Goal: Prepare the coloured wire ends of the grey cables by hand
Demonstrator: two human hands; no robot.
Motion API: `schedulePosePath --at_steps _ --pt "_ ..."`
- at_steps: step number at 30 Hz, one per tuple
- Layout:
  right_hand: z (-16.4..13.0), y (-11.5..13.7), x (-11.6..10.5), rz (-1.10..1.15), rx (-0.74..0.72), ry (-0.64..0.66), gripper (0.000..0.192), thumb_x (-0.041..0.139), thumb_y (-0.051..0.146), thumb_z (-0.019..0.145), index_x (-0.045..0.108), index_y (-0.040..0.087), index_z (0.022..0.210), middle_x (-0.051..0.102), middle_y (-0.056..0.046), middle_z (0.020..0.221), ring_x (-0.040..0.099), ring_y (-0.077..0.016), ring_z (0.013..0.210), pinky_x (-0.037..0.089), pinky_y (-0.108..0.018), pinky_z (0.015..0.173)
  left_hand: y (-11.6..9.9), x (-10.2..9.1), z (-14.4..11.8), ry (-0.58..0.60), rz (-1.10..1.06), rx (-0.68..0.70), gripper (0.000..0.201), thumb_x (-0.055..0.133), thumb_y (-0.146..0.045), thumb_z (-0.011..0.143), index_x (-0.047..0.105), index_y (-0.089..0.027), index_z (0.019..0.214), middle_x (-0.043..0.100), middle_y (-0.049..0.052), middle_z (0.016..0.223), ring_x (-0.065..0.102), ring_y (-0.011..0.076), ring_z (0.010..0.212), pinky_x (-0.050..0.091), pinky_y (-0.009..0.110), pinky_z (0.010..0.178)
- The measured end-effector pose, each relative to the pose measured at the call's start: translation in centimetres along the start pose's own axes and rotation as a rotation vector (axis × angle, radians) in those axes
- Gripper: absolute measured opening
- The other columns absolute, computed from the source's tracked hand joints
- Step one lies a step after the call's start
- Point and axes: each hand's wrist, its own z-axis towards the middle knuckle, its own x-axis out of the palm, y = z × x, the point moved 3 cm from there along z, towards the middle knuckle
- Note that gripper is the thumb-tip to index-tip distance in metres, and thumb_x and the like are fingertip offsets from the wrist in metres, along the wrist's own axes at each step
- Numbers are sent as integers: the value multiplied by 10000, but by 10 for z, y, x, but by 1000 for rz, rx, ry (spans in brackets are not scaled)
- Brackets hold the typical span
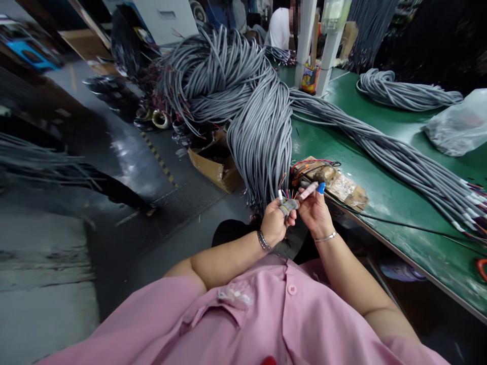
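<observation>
My left hand (274,223), a grey knitted cover (289,206) on one finger, is closed around a grey cable's end below the big bundle. Thin coloured wires (291,194) fan out above its fingers, and a white tip (280,195) shows beside them. Close against it on the right is my right hand (316,215), fingers bent and fingertips at the wires; exactly which strands they pinch is too small to tell. Pale wrapping (308,191) and a blue finger cover (321,188) show on its fingers. The thick grey cable bundle (262,137) hangs over the table's edge before me.
On the green table (384,195) lie another long cable bundle (373,139), a coiled bundle (407,91), a plastic bag (460,124) and a taped cardboard piece (348,190). An open carton (216,170) stands on the floor. A person in white (279,28) is at the back.
</observation>
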Motion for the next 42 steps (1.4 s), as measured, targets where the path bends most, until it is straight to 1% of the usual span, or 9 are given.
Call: schedulePosePath --at_steps 6,13,15,18,21,24,32,37,42 --pt "-11 3 -15 -79 91 46 472 569 703 740 648 250 847 677 -13 854 612 -145 713 516 -276 655 6 -15 -5 118 68 -59 331 708 -447 701 614 -148 808 623 7 571 526 94 418 349 209 413" --pt "-26 11 -43 -424 54 4 337 724 502 729 694 199 876 680 -20 815 573 -115 645 491 -257 624 6 -31 -2 328 66 -148 461 662 -529 742 701 -121 953 703 169 1054 672 243 956 491 297 757" --pt "-31 14 -46 -547 12 -12 311 740 452 731 702 196 902 687 -22 823 563 -107 644 470 -245 617 5 -37 0 305 150 -132 431 631 -523 771 702 -135 947 696 162 1080 682 219 894 473 254 659" --pt "-42 16 -35 -690 -50 36 269 732 412 749 713 195 907 673 -14 774 519 -100 609 428 -238 579 6 -45 -2 312 427 -76 372 562 -483 835 697 -138 863 718 108 794 639 144 605 384 211 507" --pt "-54 8 -15 -731 -67 125 212 727 378 758 708 204 877 627 12 696 458 -94 556 384 -234 528 9 -49 -8 385 710 -11 314 529 -419 868 675 -154 785 626 34 533 557 124 463 367 215 483" --pt "-61 -1 -3 -680 -84 92 178 740 368 739 683 215 809 586 32 656 424 -88 525 352 -226 489 12 -50 -13 434 856 34 242 564 -358 847 643 -174 711 595 8 496 538 121 433 359 214 463" --pt "-63 5 -7 -720 -35 190 224 717 423 755 706 205 803 624 4 678 495 -118 586 379 -244 531 2 -39 -16 443 551 -111 303 640 -446 797 583 -151 837 674 56 725 635 124 555 426 191 480" --pt "-63 1 -10 -671 39 144 218 735 399 739 717 190 801 610 14 648 440 -90 529 356 -231 507 4 -42 -15 410 613 -145 345 663 -481 766 550 -156 742 597 2 551 545 90 401 349 165 382" --pt "-65 -4 -7 -689 7 121 199 757 373 713 718 188 775 632 12 662 481 -100 559 381 -238 536 9 -45 -14 467 670 -187 275 677 -406 765 601 -143 789 636 32 584 602 115 452 437 181 429"
